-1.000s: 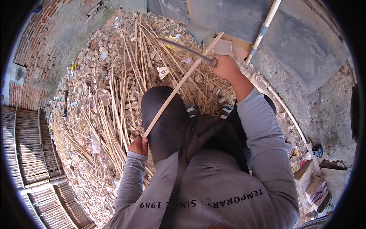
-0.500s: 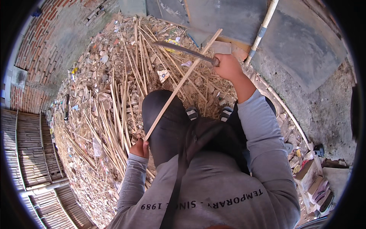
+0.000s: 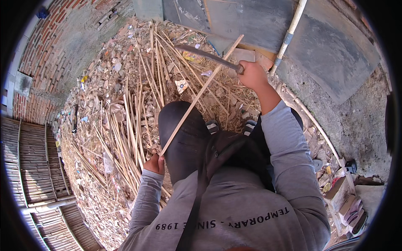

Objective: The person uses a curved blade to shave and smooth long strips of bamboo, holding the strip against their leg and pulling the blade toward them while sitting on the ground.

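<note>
A long pale bamboo strip point(image 3: 188, 112) slants across my left knee, its far end pointing up and to the right. My left hand point(image 3: 155, 164) is closed round its near end, beside my thigh. In my right hand point(image 3: 253, 76), closed round the short handle, is a machete point(image 3: 209, 56) with a long dark blade. The blade points left and crosses the strip near its far end; whether it cuts into the wood or only rests against it, I cannot tell. My left fingers are partly hidden behind the strip.
Many loose bamboo strips point(image 3: 130, 125) lie on the littered ground point(image 3: 100, 90) to the left and ahead. A brick wall point(image 3: 46, 58) rises at far left, with slatted bamboo panels point(image 3: 33, 163) below. A pole point(image 3: 289, 37) leans at the right by grey boards point(image 3: 335, 54).
The machete and my right hand have shifted very slightly right and down. My left hand keeps its grip on the bamboo strip, almost unmoved.
</note>
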